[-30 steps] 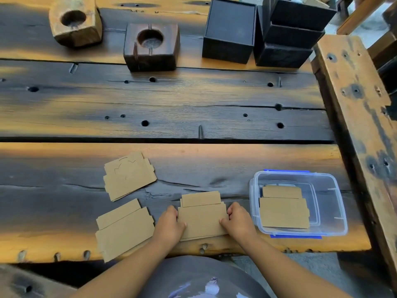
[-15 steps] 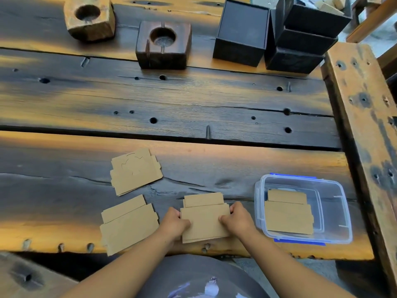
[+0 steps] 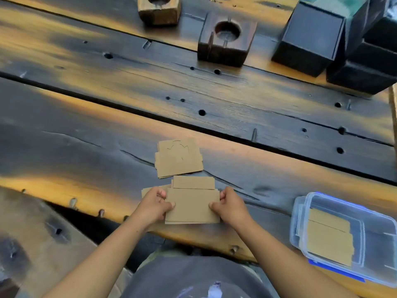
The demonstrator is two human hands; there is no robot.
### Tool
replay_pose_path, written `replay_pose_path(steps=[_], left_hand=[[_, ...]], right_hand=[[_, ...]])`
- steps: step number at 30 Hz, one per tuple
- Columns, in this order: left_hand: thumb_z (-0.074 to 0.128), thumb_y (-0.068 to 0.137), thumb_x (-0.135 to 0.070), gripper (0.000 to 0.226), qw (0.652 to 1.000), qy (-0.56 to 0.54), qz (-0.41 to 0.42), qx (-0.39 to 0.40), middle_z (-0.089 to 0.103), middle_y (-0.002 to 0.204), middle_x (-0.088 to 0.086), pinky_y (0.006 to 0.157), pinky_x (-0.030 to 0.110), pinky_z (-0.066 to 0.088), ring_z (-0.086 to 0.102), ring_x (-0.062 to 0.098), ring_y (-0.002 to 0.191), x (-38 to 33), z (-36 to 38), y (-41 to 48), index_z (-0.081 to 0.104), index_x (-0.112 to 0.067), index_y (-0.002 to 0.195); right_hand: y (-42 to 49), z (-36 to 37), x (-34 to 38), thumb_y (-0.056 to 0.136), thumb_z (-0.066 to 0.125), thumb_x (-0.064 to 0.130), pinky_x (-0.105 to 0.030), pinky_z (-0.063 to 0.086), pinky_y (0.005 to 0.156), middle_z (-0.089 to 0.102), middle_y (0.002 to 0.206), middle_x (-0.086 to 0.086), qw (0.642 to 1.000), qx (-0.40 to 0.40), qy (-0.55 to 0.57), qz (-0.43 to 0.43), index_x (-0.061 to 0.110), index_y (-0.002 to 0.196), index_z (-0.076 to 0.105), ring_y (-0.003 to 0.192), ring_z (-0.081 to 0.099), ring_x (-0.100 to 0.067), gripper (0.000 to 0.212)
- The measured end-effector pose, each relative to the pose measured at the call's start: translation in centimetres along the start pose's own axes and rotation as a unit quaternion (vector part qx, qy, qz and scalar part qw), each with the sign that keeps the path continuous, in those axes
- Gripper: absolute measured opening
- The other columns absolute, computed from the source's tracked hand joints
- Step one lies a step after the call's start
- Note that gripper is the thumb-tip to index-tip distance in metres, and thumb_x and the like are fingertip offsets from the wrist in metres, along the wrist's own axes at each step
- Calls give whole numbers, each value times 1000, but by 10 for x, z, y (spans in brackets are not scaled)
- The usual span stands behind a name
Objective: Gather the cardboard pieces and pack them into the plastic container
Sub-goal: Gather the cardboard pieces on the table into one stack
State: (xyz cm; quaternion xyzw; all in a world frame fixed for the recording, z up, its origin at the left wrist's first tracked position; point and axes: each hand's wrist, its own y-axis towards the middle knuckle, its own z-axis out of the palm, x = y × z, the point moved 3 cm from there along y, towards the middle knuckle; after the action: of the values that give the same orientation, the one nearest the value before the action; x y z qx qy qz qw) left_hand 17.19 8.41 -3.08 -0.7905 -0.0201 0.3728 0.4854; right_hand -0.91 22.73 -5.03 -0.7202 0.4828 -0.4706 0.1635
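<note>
Head view looks down at a dark wooden surface [image 3: 236,108] made of long planks with small holes in it. Both hands grip 1 stack of brown cardboard pieces [image 3: 192,204] near the front edge. The left hand [image 3: 153,206] pinches the stack's left side, thumb on top and fingers curled under. The right hand [image 3: 231,206] pinches the right side the same way. A smaller flap of cardboard sticks out at the far end of this stack.

Just past the held stack lies a second cardboard stack [image 3: 178,160], flat on the surface, with a curvy cut line on its top piece. A third bit of cardboard [image 3: 148,190] peeks out under the left hand; most of it is hidden.

To the right sits the clear plastic container [image 3: 300,216], open on top, with something blue under it. It already has cardboard pieces in the container [image 3: 329,239], lying flat on the bottom. The container is apart from the hands, near the front edge.

At the far side stand 2 wooden blocks with round holes: a light wooden block [image 3: 159,11] and a dark wooden block [image 3: 226,39]. Right of them are black boxes [image 3: 311,37], close together. I cannot tell how many there are.
</note>
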Motion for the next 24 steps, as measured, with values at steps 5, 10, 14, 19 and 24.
replay_pose_path(steps=[5, 10, 14, 19, 24], left_hand=[[65, 89, -4, 29, 999, -17, -29, -18, 57, 78, 8, 62, 31, 54, 62, 21, 74, 27, -37, -5, 48, 2, 111], [63, 90, -5, 28, 997, -28, -39, -56, 57, 84, 12, 66, 35, 53, 60, 23, 80, 53, -54, -8, 45, 2, 111], [64, 89, -6, 28, 994, -37, -43, -88, 56, 81, 11, 66, 36, 52, 58, 21, 78, 69, -61, -5, 47, 1, 110], [68, 85, -12, 28, 993, 8, -34, -116, 52, 80, 10, 83, 52, 52, 54, 23, 77, 78, -63, 1, 49, -5, 104], [69, 83, -17, 27, 992, 28, -44, -116, 56, 81, 6, 81, 49, 53, 57, 24, 78, 79, -65, 6, 50, -10, 102]], right_hand=[[3, 31, 27, 79, 71, 26, -34, 42, 66, 60, 81, -3, 997, 35, -54, -42, 17, 85, 45, 75, 56, -22, 29], [8, 59, 47, 79, 70, 27, -34, 42, 66, 65, 90, -6, 991, 48, -108, -66, 16, 88, 46, 84, 61, -25, 27], [11, 73, 56, 79, 69, 28, -34, 40, 62, 64, 88, -3, 985, 57, -139, -80, 17, 86, 45, 82, 59, -23, 27], [15, 82, 60, 79, 69, 28, -27, 29, 50, 57, 83, 1, 977, 44, -185, -97, 18, 85, 43, 75, 51, -19, 28], [16, 82, 61, 78, 67, 30, -30, 30, 51, 55, 80, 4, 972, 44, -208, -100, 19, 85, 44, 75, 52, -20, 26]])
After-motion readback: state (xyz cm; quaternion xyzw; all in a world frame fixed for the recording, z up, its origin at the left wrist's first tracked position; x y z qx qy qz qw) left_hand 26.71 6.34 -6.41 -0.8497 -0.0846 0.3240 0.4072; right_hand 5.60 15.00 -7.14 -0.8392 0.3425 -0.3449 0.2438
